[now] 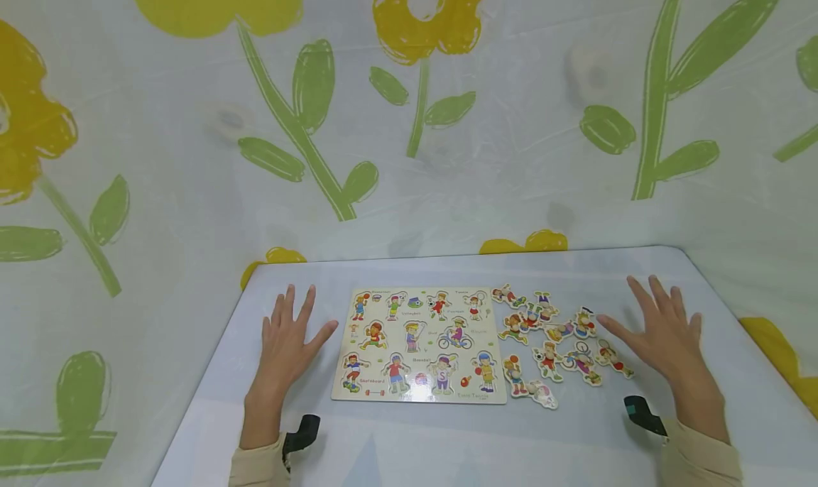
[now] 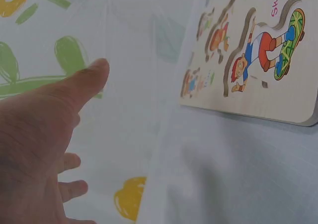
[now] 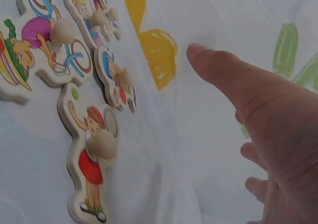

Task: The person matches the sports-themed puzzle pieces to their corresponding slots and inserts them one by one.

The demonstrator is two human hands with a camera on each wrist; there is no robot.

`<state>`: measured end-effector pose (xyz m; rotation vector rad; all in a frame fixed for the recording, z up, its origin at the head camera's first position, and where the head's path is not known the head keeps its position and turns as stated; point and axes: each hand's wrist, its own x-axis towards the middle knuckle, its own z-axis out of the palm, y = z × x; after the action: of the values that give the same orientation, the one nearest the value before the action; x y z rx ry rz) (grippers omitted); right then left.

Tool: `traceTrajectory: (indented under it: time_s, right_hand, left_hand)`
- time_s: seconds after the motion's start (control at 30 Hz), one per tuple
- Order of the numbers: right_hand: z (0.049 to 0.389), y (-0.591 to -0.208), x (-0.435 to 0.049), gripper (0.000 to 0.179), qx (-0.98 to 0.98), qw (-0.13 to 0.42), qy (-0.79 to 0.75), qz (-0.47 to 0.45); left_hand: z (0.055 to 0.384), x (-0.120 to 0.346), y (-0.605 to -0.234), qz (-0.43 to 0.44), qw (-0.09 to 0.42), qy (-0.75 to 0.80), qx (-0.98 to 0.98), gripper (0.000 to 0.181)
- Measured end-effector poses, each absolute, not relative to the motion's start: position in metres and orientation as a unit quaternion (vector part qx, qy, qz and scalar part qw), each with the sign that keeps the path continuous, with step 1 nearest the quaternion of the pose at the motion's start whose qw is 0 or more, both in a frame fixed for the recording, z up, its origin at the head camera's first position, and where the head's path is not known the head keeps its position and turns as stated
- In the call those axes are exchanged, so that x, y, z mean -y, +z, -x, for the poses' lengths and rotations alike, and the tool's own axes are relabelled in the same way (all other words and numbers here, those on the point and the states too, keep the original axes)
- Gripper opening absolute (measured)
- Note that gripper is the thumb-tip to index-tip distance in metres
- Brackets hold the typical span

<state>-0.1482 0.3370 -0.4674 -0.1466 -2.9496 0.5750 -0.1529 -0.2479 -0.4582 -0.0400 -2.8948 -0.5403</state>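
Note:
A wooden peg puzzle board [image 1: 399,348] with printed sports figures in cut recesses lies flat at the table's middle. Its knobbed puzzle pieces [image 1: 548,363] are loosely clustered along its right side. My left hand [image 1: 285,345], fingers spread, is to the left of the board and holds nothing; in the left wrist view the skateboard recess [image 2: 266,50] shows near the board's corner. On the other side my right hand [image 1: 664,334] is spread beside the pieces, also holding nothing. The right wrist view shows a tennis player piece [image 3: 92,169] and a cyclist piece [image 3: 37,42], each with a round wooden knob.
A white table [image 1: 511,444] carries the board and pieces. Behind and around it hangs a white cloth [image 1: 498,174] printed with yellow flowers and green leaves. Black straps sit at both wrists, by beige sleeves [image 1: 703,451].

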Motion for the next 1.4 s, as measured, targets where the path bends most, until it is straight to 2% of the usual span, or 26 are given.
traceTrajectory:
  time_s: [0.23, 0.43, 0.6, 0.87, 1.03, 1.4]
  right_hand:
    - [0.157, -0.468, -0.319, 0.083, 0.977, 0.09, 0.194, 0.026]
    - [0.16, -0.467, -0.294, 0.066, 0.978, 0.074, 0.195, 0.013]
    - [0.161, -0.47, -0.278, 0.053, 0.976, 0.096, 0.196, -0.017]
    - [0.163, -0.473, -0.246, 0.041, 0.969, 0.122, 0.205, -0.067]
    - [0.163, -0.481, -0.228, 0.037, 0.964, 0.131, 0.209, -0.099]
    - [0.162, -0.492, -0.203, 0.021, 0.961, 0.141, 0.198, -0.131]
  left_hand:
    - [0.154, 0.244, -0.459, 0.005, 0.075, -0.23, 0.97, 0.079]
    - [0.155, 0.24, -0.461, 0.016, 0.07, -0.285, 0.956, 0.067]
    - [0.157, 0.239, -0.466, 0.019, 0.062, -0.3, 0.952, 0.056]
    - [0.161, 0.235, -0.478, -0.004, 0.009, -0.343, 0.939, 0.047]
    - [0.161, 0.23, -0.485, -0.003, -0.007, -0.356, 0.934, 0.045]
    - [0.163, 0.224, -0.491, 0.011, -0.002, -0.345, 0.939, 0.035]
